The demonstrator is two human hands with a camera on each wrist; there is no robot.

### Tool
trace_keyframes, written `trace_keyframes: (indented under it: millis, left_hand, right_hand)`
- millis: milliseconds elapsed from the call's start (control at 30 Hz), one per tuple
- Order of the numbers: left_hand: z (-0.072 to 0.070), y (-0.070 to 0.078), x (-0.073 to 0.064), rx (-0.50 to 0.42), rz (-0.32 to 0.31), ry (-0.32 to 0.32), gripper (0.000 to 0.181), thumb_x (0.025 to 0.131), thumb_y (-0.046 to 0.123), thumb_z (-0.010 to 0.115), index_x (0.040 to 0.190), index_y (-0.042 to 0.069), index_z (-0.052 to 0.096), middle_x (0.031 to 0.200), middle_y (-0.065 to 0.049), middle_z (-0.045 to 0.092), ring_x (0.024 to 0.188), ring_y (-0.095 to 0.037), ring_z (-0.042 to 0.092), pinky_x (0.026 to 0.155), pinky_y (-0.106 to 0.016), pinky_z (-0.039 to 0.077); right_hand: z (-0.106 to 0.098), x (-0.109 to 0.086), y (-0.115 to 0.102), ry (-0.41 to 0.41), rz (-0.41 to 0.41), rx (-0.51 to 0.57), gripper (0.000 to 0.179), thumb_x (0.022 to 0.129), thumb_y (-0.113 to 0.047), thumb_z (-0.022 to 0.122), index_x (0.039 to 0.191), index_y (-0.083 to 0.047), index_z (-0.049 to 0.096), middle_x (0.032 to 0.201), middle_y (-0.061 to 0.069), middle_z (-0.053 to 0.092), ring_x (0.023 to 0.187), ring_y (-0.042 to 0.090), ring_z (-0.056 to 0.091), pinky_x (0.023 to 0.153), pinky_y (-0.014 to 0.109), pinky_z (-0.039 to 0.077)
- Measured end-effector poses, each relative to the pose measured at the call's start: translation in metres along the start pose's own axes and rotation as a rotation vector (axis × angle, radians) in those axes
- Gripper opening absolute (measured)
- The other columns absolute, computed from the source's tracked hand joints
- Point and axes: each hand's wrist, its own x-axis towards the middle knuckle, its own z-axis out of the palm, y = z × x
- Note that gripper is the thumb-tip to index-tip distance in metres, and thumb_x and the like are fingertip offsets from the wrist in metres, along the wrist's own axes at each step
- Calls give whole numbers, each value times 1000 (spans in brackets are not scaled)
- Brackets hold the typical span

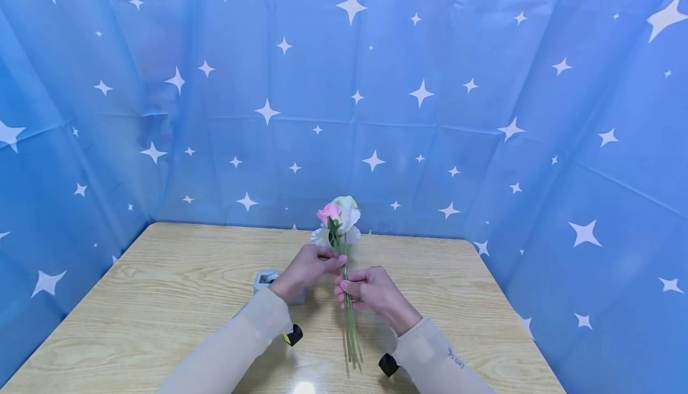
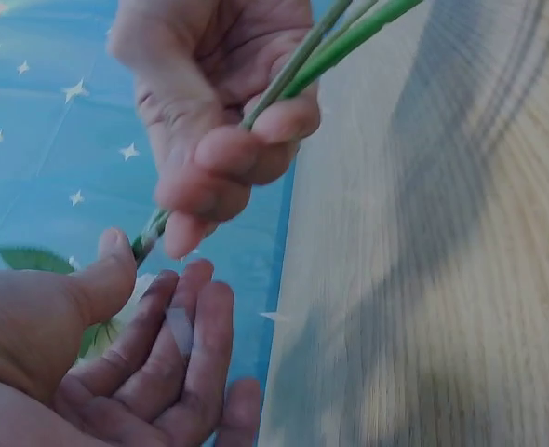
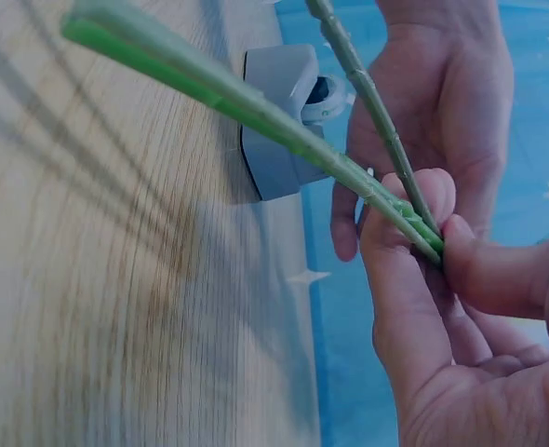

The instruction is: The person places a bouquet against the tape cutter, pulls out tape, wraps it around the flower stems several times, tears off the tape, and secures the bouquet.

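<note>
The bunch of flowers is held between both hands over the worktop, a little right of the middle. Its long axis runs near to far, leaning slightly left at the far end: the pink bloom and white blooms point away from the person, and the bare stems trail toward the near edge. The shadows suggest that the near ends are clear of the wood.

The relation that seems to matter most is the stems against the left hand. They lie just to its right, and this hand sits farther along the stems, nearer the blooms. Its thumb touches them; its fingers curve loosely beyond, with a small whitish strip on them, close to the stems but seemingly not on them. Whether the left thumb and fingers pinch the stems I cannot tell — thumb and fingertips look apart in the left wrist view. The right hand comes in from the right, lower on the stems, with thumb and fingers clamped on them.

Beyond the left wrist, on the left, stands a grey tape holder with a pale roll in it.

Writing: dark marks on the right sleeve and fainter ones on the left sleeve — neither readable with confidence. No brand or label can be made out.
</note>
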Motion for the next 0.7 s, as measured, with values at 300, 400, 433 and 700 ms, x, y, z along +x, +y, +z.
trace_keyframes:
  millis: [300,400,433,700]
  left_hand:
    - [-5,-2,6,-76,-4,-40,36,116,28,76,131,-4,81,121,-18,88,122,-39,85,121,-62,62]
    - [-1,-2,4,-31,-9,-2,36,115,30,79,131,-3,82,119,-16,88,118,-37,86,118,-60,65]
    - [1,-2,3,1,-7,23,35,114,31,80,129,-1,82,118,-14,88,115,-34,86,115,-59,66]
    - [4,1,-25,320,120,276,27,104,24,92,116,5,76,107,-10,78,92,-20,71,77,-30,59]
  right_hand:
    - [1,2,2,3,10,7,29,117,-12,71,132,11,79,107,12,88,92,14,83,85,33,72]
    - [0,1,4,1,9,0,29,116,-13,73,132,10,81,104,7,88,91,13,84,76,26,66]
    - [0,0,5,-1,9,2,29,116,-13,73,132,10,81,104,6,89,90,13,84,74,24,64]
    - [-1,1,6,13,-4,61,30,115,-10,74,133,14,78,104,8,90,90,13,85,83,27,71]
